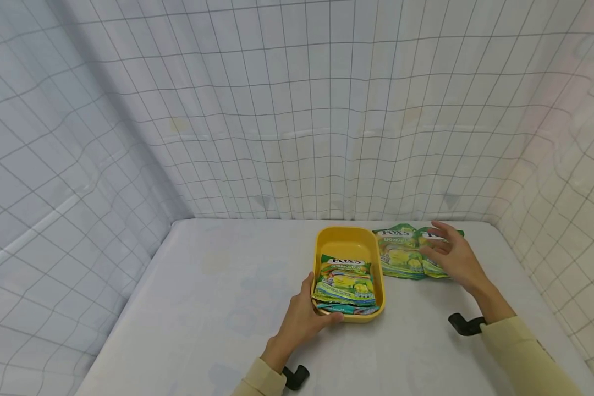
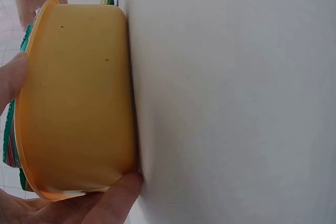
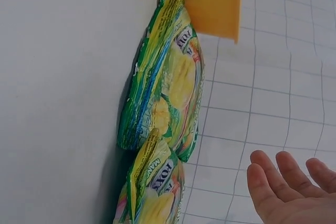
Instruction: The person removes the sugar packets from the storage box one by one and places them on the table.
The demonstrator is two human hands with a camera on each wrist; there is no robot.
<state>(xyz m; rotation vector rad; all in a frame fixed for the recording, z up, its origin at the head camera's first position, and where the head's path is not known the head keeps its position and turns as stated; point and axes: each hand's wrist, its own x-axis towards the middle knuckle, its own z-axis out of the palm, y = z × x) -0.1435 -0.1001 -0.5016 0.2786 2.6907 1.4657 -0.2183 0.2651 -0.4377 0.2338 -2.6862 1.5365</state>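
A yellow plastic tub (image 1: 348,242) stands on the white table with a green Fox's candy bag (image 1: 346,280) and a teal packet (image 1: 348,309) in its near half. My left hand (image 1: 304,313) grips the tub's near left corner, thumb on the near rim and fingers along the left wall. To the right of the tub lie two more green Fox's candy bags, a left one (image 1: 398,250) and a right one (image 1: 433,269), edges overlapping. Over the right one hovers my right hand (image 1: 452,256), fingers spread and nothing in them; the right wrist view shows these fingers (image 3: 289,177) apart from the bags.
White sheets with a dark grid (image 1: 307,110) enclose the table (image 1: 218,286) at the back and both sides. Black wrist mounts (image 1: 467,324) stick out below each wrist. The tub's wall (image 2: 79,98) rises upright from the table surface.
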